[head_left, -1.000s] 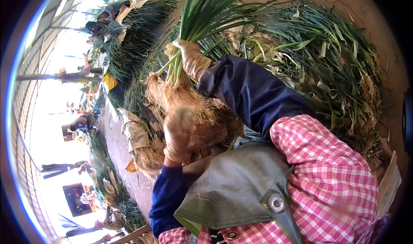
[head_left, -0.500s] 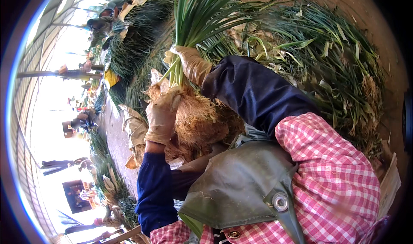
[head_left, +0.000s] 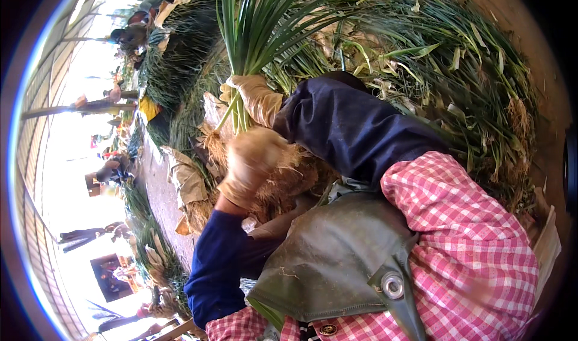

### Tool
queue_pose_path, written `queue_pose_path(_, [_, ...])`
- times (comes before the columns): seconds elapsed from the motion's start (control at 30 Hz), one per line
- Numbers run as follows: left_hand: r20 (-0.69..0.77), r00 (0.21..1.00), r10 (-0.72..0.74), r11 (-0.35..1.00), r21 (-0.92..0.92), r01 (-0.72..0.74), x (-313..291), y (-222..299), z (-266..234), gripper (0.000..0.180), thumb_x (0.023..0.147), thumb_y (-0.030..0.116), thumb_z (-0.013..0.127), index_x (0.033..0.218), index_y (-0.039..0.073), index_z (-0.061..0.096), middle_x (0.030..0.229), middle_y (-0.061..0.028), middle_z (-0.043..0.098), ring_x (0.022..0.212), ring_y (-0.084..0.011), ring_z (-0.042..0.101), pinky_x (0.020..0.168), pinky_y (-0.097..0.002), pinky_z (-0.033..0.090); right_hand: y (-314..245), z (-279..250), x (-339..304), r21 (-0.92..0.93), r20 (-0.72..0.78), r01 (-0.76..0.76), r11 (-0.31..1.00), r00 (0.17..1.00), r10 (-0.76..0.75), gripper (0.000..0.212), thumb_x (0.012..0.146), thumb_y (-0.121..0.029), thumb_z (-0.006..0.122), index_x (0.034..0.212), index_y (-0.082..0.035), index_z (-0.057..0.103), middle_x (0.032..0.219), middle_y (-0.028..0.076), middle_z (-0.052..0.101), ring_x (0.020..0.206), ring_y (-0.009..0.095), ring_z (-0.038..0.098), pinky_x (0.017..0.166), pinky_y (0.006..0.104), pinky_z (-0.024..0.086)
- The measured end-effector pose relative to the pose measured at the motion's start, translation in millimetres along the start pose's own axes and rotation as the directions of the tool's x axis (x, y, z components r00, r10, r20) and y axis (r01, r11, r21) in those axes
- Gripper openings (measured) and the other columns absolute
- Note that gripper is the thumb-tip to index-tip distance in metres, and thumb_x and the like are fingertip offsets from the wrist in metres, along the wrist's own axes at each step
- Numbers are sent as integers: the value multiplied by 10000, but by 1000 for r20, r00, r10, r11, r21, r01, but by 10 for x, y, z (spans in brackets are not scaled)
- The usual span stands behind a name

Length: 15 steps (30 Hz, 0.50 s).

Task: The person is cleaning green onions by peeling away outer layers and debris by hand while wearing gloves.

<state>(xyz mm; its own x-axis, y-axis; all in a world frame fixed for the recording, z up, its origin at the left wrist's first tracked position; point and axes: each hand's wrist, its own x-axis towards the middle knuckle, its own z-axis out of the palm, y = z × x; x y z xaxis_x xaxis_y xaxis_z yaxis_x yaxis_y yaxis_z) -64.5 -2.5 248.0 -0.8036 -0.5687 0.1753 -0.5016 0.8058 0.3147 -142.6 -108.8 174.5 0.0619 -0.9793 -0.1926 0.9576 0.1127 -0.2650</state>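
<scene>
A bunch of green onions [head_left: 245,43] stands with its long leaves fanned away from me and its pale stalks toward me. My right hand [head_left: 257,99], in a tan glove, is closed around the bunch where the leaves meet the stalks. Just below, over the root end, is my gloved left hand [head_left: 251,160]. It is smeared by motion and its fingers do not show clearly; it hides much of the bunch's roots. Tangled brown roots [head_left: 274,199] lie heaped beneath it, close to my lap.
A large heap of green onions [head_left: 463,88] spreads over the ground on the right. Another dark green pile [head_left: 180,52] lies at the far left, near a person [head_left: 129,37]. Torn brown paper [head_left: 188,175] sits left of the roots. My green apron [head_left: 331,257] covers my lap.
My left hand has moved right across the roots and is now blurred. The bunch in my right hand has shifted slightly left and nearer to me.
</scene>
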Motion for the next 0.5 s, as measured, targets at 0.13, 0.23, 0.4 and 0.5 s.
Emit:
queue_pose_path(0.13, [363,932,-10,859,-473,193,-108,433,249,107,837,208,618,793,113,642,779,-61,632,707,-233,600,637,-345,477,-207,-75,57,39,53,37,999,998,-39,319,891,-178,559,1100,56,502,1050,214,614,965,339,617,826,448,529])
queue_pose_path(0.23, [559,780,-280,849,523,-70,-614,100,239,250,862,345,591,770,118,639,736,-63,594,741,-239,602,625,-366,458,-91,38,43,16,69,10,1000,998,-11,344,894,-191,565,1117,64,499,1073,224,611,992,346,614,803,454,538])
queue_pose_path(0.4, [-59,981,-186,966,170,194,-311,-59,-112,304,734,141,697,1015,66,611,1184,-111,572,1160,-251,508,1024,-376,359,-246,-172,294,-191,-142,228,955,956,-257,263,854,-171,620,1021,27,573,974,161,636,931,279,630,747,349,553])
queue_pose_path(0.5, [-223,951,-215,926,263,271,-83,-257,-325,946,684,226,738,1460,79,216,1429,-156,365,1312,-317,349,1093,-394,284,-139,-27,5,-127,-54,156,980,985,-163,278,818,-210,655,995,-2,602,919,108,641,779,214,614,703,325,516])
